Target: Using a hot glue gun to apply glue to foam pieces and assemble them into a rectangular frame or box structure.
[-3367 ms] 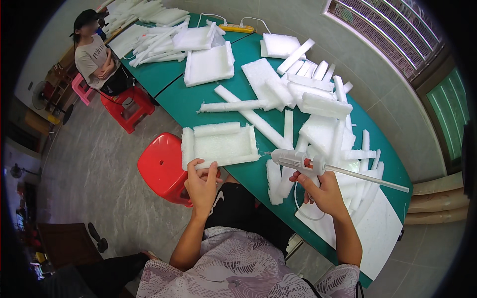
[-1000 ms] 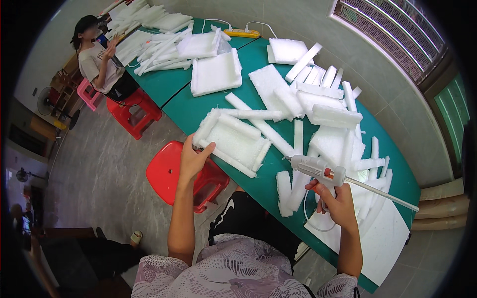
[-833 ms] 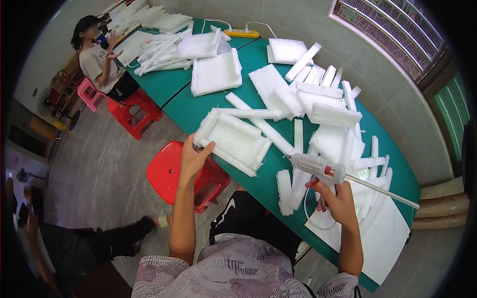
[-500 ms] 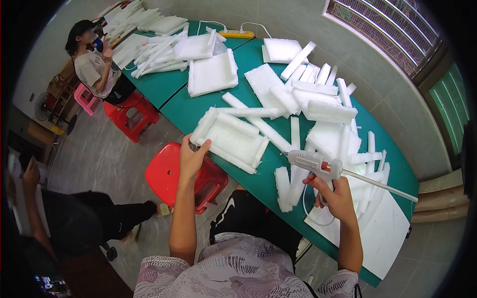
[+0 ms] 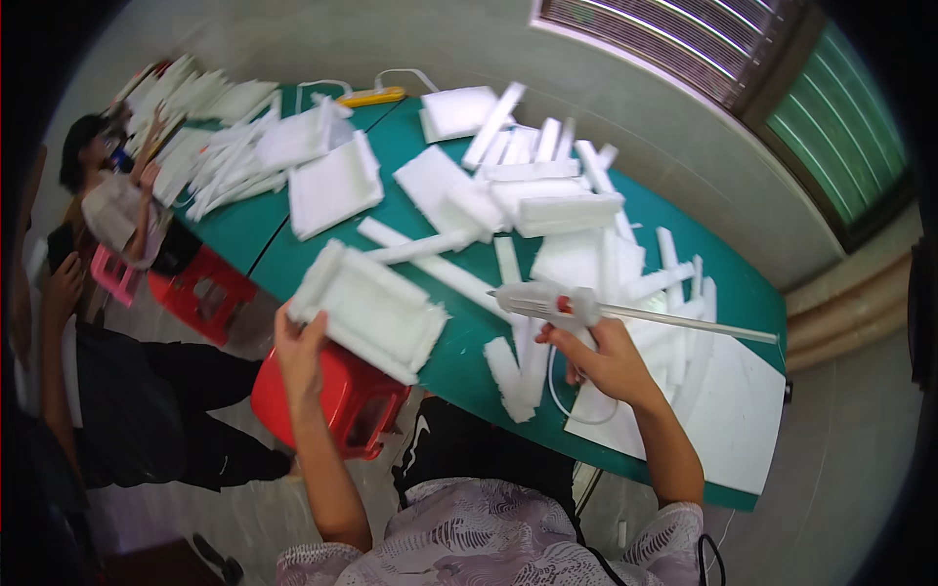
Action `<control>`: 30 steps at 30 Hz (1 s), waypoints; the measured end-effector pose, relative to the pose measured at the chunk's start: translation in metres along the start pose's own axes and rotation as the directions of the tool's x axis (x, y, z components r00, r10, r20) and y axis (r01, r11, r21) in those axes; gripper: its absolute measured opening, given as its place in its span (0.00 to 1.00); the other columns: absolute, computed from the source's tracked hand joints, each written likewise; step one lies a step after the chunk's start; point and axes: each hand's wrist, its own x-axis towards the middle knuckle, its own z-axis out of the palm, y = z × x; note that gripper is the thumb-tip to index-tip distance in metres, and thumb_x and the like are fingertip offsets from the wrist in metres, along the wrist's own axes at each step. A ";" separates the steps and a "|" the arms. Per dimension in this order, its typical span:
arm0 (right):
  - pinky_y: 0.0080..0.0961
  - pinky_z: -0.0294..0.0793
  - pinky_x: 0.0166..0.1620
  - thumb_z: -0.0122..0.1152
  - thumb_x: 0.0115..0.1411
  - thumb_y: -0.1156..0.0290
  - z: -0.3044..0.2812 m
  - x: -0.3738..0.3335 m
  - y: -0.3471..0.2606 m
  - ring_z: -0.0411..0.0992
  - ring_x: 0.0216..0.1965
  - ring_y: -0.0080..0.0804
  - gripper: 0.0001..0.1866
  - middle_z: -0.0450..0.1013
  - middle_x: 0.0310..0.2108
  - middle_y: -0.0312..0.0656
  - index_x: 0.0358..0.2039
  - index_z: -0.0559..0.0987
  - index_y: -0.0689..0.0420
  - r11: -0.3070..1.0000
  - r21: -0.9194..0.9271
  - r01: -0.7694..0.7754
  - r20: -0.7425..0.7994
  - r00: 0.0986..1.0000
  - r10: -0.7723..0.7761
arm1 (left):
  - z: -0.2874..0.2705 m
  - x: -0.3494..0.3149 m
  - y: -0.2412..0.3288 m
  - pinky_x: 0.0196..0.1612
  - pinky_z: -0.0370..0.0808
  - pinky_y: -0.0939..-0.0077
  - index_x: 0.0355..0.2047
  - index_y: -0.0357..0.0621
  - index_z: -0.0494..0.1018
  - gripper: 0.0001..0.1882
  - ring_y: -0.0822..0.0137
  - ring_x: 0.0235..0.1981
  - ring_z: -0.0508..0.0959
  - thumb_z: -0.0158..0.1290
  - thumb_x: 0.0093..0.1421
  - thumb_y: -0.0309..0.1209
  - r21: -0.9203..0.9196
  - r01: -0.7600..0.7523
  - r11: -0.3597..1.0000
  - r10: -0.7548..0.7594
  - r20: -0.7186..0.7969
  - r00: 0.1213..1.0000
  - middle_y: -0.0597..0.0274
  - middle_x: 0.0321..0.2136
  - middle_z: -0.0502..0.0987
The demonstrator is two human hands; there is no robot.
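Observation:
My left hand (image 5: 301, 342) grips the near left corner of a white foam tray (image 5: 376, 308), a flat piece with raised strips along its edges, at the table's front edge. In my right hand (image 5: 608, 359) is a white hot glue gun (image 5: 547, 301), its nozzle pointing left toward the tray but apart from it. A long glue stick (image 5: 689, 322) juts out of the gun's back, and a white cord loops below the grip. Loose foam strips (image 5: 430, 262) lie just beyond the tray and under the gun.
The green table (image 5: 445, 376) carries a pile of white foam pieces (image 5: 567, 210) and another foam tray (image 5: 337, 186). A yellow power strip (image 5: 371, 97) lies by the wall. Red stools (image 5: 332, 396) stand at the front edge. One person (image 5: 122, 205) sits far left; another (image 5: 127, 391) is nearer.
The view has turned right, so the scene sits further left. My left hand still holds the foam tray, and my right hand still holds the glue gun.

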 end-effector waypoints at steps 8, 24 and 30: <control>0.36 0.72 0.38 0.61 0.52 0.66 0.015 0.065 0.002 0.72 0.37 0.46 0.16 0.70 0.35 0.50 0.39 0.74 0.62 0.811 -0.520 0.268 -0.138 0.910 -0.390 | -0.057 -0.001 0.023 0.46 0.72 0.73 0.51 0.41 0.62 0.22 0.68 0.46 0.72 0.55 0.58 0.25 -0.008 0.032 0.999 -0.032 -0.032 0.999 0.58 0.45 0.70; 0.33 0.71 0.41 0.64 0.44 0.77 0.043 0.106 0.039 0.66 0.43 0.46 0.28 0.64 0.44 0.48 0.48 0.67 0.65 0.453 -0.861 0.232 -0.065 0.833 -0.550 | -0.068 -0.015 0.113 0.56 0.63 0.70 0.58 0.37 0.57 0.28 0.63 0.53 0.67 0.54 0.59 0.28 0.027 -0.135 0.991 0.132 0.090 0.987 0.54 0.51 0.66; 0.34 0.68 0.51 0.57 0.56 0.75 0.004 0.013 -0.018 0.67 0.49 0.38 0.28 0.63 0.55 0.50 0.57 0.63 0.62 0.873 -0.227 0.433 -0.113 0.878 -0.465 | 0.046 -0.003 0.108 0.57 0.62 0.69 0.56 0.34 0.58 0.37 0.63 0.52 0.69 0.63 0.49 0.30 -0.088 -0.040 0.995 0.076 0.455 0.887 0.54 0.50 0.68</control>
